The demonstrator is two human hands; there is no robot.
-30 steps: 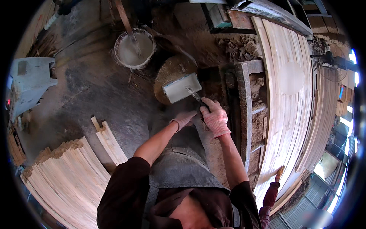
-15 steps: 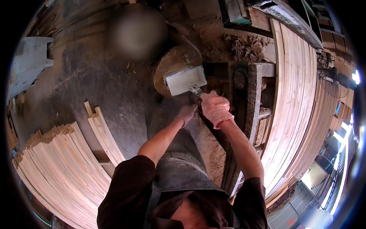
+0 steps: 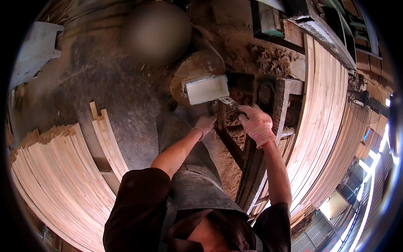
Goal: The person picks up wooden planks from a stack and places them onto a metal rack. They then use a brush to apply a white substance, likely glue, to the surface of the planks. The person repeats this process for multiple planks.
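A shallow rectangular tray (image 3: 229,81) with a bluish rim holds a smooth white paste. It rests on a round brown top (image 3: 176,84) ahead of me. My right hand (image 3: 257,124), in a pinkish knit glove, is closed round the dark handle of a flat hand tool (image 3: 228,101). That tool is smeared white, and its far end lies at the tray's near right corner; I cannot tell if it is a brush or a scraper. Just below the tray, my gloved left hand (image 3: 205,125) is closed, and what it grips is mostly hidden.
Long pale boards (image 3: 325,113) are stacked on the right along a metal frame (image 3: 281,105). Another board stack (image 3: 63,176) stands at left, with a few loose strips (image 3: 108,138) beside it. Wood shavings (image 3: 277,61) lie ahead right. A round blurred grey shape (image 3: 156,33) covers part of the top.
My right hand has moved right, drawing the tool back from over the tray to its near corner. My left hand stays almost in place below the tray.
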